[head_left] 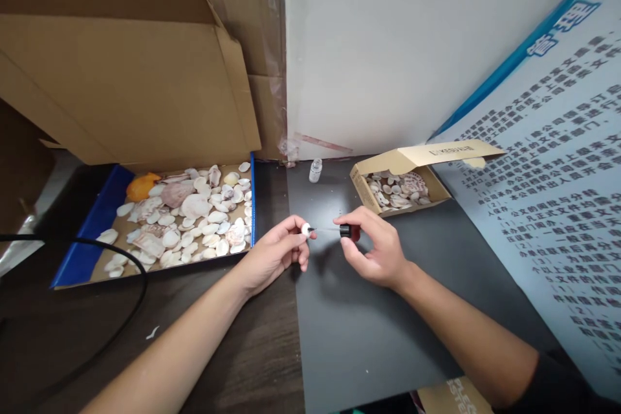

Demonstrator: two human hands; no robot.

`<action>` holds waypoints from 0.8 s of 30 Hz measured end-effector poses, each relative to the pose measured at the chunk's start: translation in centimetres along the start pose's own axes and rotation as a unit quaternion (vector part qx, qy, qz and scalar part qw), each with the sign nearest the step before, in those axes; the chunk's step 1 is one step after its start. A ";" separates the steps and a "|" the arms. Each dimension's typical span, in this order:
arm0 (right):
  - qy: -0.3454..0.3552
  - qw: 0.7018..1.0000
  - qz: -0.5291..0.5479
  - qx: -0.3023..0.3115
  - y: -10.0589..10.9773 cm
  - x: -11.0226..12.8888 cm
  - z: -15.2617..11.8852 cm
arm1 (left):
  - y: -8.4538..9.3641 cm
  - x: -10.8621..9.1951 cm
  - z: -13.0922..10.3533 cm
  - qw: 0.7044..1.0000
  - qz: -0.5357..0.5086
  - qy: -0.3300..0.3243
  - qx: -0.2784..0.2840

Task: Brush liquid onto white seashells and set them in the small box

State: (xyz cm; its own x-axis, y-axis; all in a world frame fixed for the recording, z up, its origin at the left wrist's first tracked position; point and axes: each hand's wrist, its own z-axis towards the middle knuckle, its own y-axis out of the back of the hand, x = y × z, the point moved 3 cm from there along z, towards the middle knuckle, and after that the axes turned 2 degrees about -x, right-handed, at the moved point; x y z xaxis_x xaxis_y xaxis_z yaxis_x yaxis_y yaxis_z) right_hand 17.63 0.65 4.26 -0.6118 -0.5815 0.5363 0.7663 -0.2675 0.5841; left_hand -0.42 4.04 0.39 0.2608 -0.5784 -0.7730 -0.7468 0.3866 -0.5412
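Note:
My left hand (279, 249) pinches a small white shell (306, 229) between thumb and fingertips, near the middle of the view. Facing it, my right hand (371, 246) grips a black cap (345, 230) with a thin applicator (326, 229) that points left. The applicator's dark tip is at the shell; whether they touch is too small to tell. Behind the hands, a small clear bottle (315, 171) with a pale label stands without a cap on the dark grey mat (339, 336).
A blue-edged box (253, 200) of shells lies at the left, its cardboard lid raised. A smaller cardboard box (361, 189) of shells sits at the back right. A black cable (143, 284) curves across the left side. A printed board (557, 162) leans at the right.

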 end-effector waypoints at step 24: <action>-0.033 0.999 0.023 0.002 0.2 -0.5 -0.1 | 0.0 0.3 0.1 0.999 0.046 -0.011 0.013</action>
State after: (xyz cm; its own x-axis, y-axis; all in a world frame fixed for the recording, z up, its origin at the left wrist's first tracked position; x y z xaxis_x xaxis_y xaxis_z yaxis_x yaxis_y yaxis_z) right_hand 18.12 0.83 4.04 -0.5885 -0.5403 0.6015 0.7926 -0.2385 0.5612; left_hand -0.30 3.92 0.14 0.2057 -0.5233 -0.8270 -0.7519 0.4564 -0.4758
